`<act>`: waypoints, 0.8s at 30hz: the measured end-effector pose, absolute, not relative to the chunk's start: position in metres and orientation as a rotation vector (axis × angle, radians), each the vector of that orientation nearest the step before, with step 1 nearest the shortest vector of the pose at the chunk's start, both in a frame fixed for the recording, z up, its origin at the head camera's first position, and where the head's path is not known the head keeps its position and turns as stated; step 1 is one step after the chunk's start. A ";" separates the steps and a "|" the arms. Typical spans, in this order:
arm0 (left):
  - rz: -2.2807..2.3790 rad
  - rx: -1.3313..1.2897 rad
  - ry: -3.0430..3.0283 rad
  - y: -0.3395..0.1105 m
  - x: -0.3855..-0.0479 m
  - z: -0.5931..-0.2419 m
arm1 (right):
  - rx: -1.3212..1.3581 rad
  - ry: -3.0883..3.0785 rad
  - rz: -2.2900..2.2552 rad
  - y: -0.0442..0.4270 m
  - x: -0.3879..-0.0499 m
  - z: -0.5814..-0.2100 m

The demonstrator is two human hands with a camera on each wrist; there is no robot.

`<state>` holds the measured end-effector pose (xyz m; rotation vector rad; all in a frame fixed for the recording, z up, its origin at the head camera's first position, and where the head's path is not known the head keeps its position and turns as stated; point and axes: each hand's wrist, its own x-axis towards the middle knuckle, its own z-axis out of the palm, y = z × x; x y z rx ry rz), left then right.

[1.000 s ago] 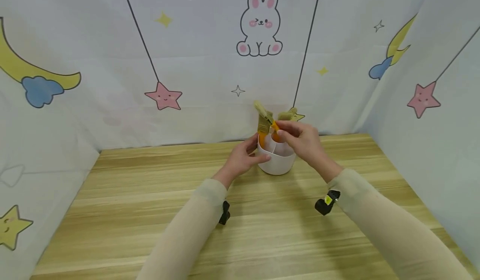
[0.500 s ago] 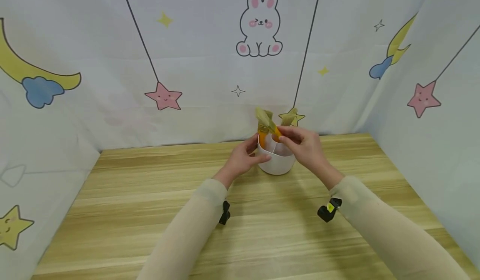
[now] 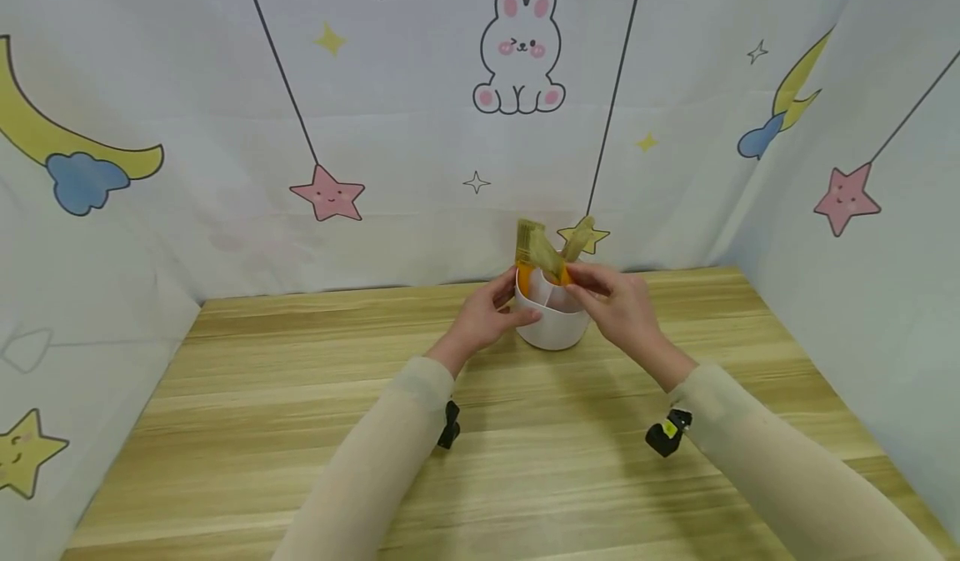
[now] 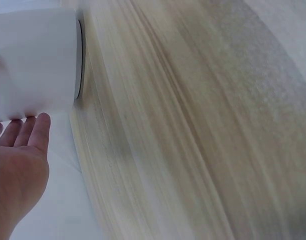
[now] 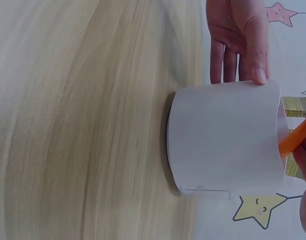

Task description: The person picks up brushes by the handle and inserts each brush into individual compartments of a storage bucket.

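Observation:
A white divided desk organizer (image 3: 553,333) stands upright near the back edge of the wooden table. My left hand (image 3: 480,321) grips its left side, thumb on the front wall. In the left wrist view, fingertips of that hand (image 4: 20,165) touch the white wall. Between thumb and fingers my right hand (image 3: 618,307) pinches the orange handle of a paintbrush (image 3: 546,252), bristles tilted up and left. The handle's lower end (image 5: 291,142) dips inside the rim in the right wrist view. Another orange-handled paintbrush (image 3: 527,242) stands at the organizer's left; a third (image 3: 578,237) leans behind, its handle hidden.
The wooden tabletop (image 3: 300,428) stretches in front of the organizer and to both sides. Close behind hangs a white curtain (image 3: 420,144) printed with stars, moons and a rabbit; fabric also borders both sides. A small black camera (image 3: 667,434) hangs from the right sleeve.
My right hand has lowered the paintbrush into the organizer and shifted slightly right, turning the bristles' broad side into view. The left hand and the organizer have stayed put.

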<state>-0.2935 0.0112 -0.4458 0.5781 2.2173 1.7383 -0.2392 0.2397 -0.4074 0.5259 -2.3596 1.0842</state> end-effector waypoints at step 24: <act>1.752 0.576 2.198 0.011 -0.292 -0.445 | 0.617 -2.346 0.709 0.247 -0.235 -0.422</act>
